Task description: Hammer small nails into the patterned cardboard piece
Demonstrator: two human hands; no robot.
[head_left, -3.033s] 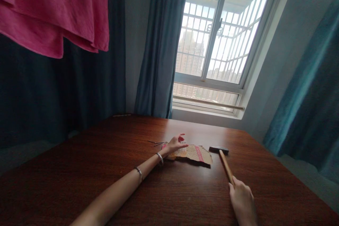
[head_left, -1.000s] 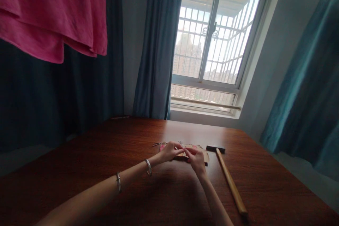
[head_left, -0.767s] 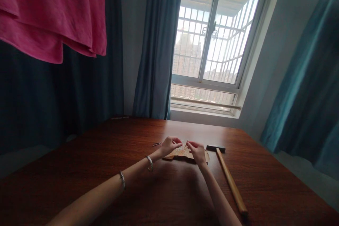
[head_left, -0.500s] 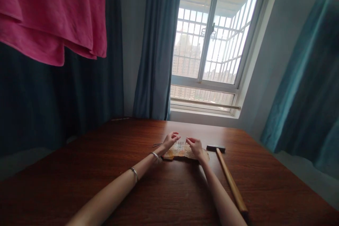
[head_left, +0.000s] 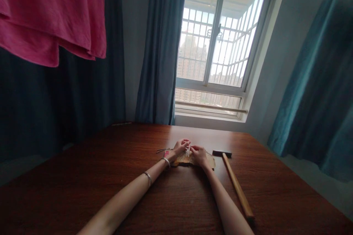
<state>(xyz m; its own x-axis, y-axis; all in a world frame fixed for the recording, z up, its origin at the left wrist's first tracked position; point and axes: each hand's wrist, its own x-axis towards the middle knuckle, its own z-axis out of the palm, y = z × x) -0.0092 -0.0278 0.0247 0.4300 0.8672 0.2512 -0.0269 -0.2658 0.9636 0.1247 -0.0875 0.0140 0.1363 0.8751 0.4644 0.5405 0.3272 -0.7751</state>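
Your L hand & R hand meet over the cardboard scrap, each grip pinched on the upright nails. Hammer lies just beside on the bench.

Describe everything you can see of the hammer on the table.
The hammer lies flat on the wooden table, to the right of the right hand, with no hand on it. Its small dark head is at the far end, close beside the cardboard piece. The long pale wooden handle runs back toward the person, slanting rightward.
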